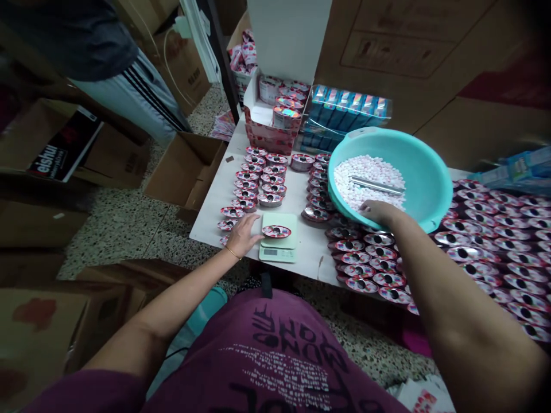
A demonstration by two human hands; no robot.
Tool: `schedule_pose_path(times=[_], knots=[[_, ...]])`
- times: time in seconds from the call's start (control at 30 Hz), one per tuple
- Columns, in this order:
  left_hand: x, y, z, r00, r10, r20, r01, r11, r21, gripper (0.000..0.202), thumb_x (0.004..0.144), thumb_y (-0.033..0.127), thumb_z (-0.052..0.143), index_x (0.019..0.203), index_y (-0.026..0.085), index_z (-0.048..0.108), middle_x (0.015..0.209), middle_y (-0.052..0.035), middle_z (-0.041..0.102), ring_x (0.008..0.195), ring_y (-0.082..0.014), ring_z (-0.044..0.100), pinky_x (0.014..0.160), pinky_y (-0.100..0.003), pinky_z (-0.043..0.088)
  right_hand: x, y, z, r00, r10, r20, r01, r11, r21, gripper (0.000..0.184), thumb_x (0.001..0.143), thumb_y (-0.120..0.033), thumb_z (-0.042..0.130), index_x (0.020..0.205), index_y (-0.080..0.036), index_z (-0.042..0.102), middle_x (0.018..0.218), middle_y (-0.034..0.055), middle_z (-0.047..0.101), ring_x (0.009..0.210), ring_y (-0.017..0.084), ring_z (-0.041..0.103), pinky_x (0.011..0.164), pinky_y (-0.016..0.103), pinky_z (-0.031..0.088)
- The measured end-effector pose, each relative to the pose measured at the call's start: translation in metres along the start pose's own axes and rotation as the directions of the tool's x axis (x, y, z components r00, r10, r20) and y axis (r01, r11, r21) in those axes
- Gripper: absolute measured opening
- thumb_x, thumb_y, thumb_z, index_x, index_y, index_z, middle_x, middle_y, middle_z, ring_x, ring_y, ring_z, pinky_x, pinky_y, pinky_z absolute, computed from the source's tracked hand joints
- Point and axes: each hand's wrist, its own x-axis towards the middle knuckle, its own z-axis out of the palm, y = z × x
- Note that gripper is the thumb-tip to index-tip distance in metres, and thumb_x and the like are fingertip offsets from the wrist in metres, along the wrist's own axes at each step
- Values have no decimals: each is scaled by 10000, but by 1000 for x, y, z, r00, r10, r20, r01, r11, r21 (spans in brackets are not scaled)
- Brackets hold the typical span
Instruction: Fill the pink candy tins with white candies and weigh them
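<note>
My left hand (243,235) is open beside a small pale green digital scale (279,254), thumb and forefinger apart. On the scale's plate stands one oval red-and-white container (276,232) with a dark hole in its top. My right hand (379,212) reaches over the near rim of a turquoise basin (430,172) to the small white pellets (370,166) in it. Its fingertips are low among the pellets and mostly hidden, so what they hold does not show. A metal tube-like tool (377,185) lies on the pellets, just beyond that hand.
Rows of similar containers (270,178) stand left of the basin, and many more (482,229) fill the right side. An open display carton (271,135) and blue wrapped packs (344,109) stand behind. Cardboard boxes (185,172) lie on the floor; another person (116,74) stands at left.
</note>
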Motion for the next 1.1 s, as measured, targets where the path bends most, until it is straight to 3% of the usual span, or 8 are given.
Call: schedule_pose_path(times=[0.17, 0.27, 0.4, 0.5, 0.63, 0.83, 0.97, 1.1], knots=[[-7, 1, 0, 999, 11, -36, -11, 1000, -3, 442, 706, 297, 634, 1109, 175, 498, 1131, -103, 499, 1104, -242, 459, 953, -398, 388, -7, -6, -5, 996, -11, -86, 21, 993, 118, 188, 656, -184, 570, 818, -170, 664, 739, 20, 638, 653, 139, 550, 611, 223, 380], [-7, 3, 2, 999, 33, 10, -33, 999, 6, 397, 718, 291, 626, 1081, 168, 522, 1067, -98, 537, 1056, -242, 488, 934, -400, 397, -15, -2, -7, 987, 48, -153, -6, 964, 266, 199, 707, -167, 532, 866, -151, 651, 680, 22, 622, 580, 112, 543, 600, 214, 390], [1, 12, 11, 992, 61, 115, -66, 997, 47, 507, 694, 291, 655, 1156, 174, 485, 1127, -116, 524, 1074, -265, 471, 934, -426, 378, -24, 6, -6, 948, 144, -285, 69, 778, 624, 219, 720, -159, 533, 908, -93, 626, 645, 52, 598, 545, 104, 533, 579, 212, 408], [10, 21, 22, 978, 53, 201, -72, 993, 89, 562, 684, 290, 665, 1188, 151, 460, 1165, -131, 508, 1077, -274, 457, 915, -417, 384, -34, 11, -4, 913, 212, -348, 120, 675, 728, 216, 706, -166, 545, 891, -92, 627, 634, 50, 587, 525, 99, 514, 552, 213, 405], [23, 29, 27, 959, 12, 284, -67, 980, 187, 351, 744, 255, 597, 1076, 167, 522, 1053, -90, 553, 985, -233, 495, 864, -383, 402, -46, 16, 3, 860, 256, -441, 167, 675, 718, 215, 691, -196, 542, 868, -113, 632, 602, 21, 577, 526, 101, 524, 541, 206, 399], [63, 22, 17, 984, 18, 179, -76, 942, 327, 353, 771, 238, 559, 1111, 172, 489, 1077, -83, 526, 1012, -228, 474, 854, -357, 394, -41, 18, 18, 782, 256, -568, 204, 756, 622, 241, 702, -271, 500, 866, -175, 648, 648, 14, 612, 597, 144, 586, 578, 244, 431], [87, 10, 20, 989, 5, 146, -61, 923, 380, 346, 770, 224, 554, 1105, 162, 491, 1050, -93, 523, 1012, -234, 472, 853, -360, 394, -38, 18, 21, 767, 225, -601, 219, 788, 575, 242, 702, -277, 483, 847, -181, 651, 723, 29, 636, 589, 148, 590, 593, 267, 448], [91, 3, 23, 991, 35, 126, -78, 932, 354, 350, 770, 203, 543, 1112, 162, 484, 1071, -93, 517, 1030, -225, 467, 880, -356, 388, -40, 15, 20, 762, 238, -603, 214, 786, 580, 243, 701, -268, 483, 846, -174, 653, 712, 30, 638, 562, 145, 588, 605, 276, 456]])
